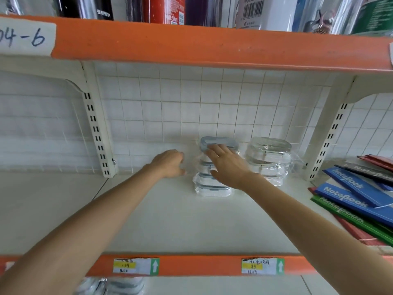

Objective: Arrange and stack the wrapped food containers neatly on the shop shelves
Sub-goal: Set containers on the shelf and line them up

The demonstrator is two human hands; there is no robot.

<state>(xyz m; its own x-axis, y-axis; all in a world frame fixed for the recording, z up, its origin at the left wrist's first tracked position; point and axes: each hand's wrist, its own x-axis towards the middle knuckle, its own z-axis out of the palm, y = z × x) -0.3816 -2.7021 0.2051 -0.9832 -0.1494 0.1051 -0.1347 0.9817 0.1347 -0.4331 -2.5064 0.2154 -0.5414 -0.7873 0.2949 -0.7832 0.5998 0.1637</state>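
blue notebooks read "notebook" | left grip curled, unclear | right grip flat on wrapped containers

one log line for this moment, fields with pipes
right hand on grey-lidded stack | left hand at wrap | second stack beside

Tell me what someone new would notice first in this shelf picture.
Two bare hands reach to the back of the white shelf: the right hand lies flat against a stack of clear plastic-wrapped food containers with grey lids, while the left hand touches the wrap at its left side. A second wrapped clear stack stands just right, and blue, green and red notebooks lie at far right.
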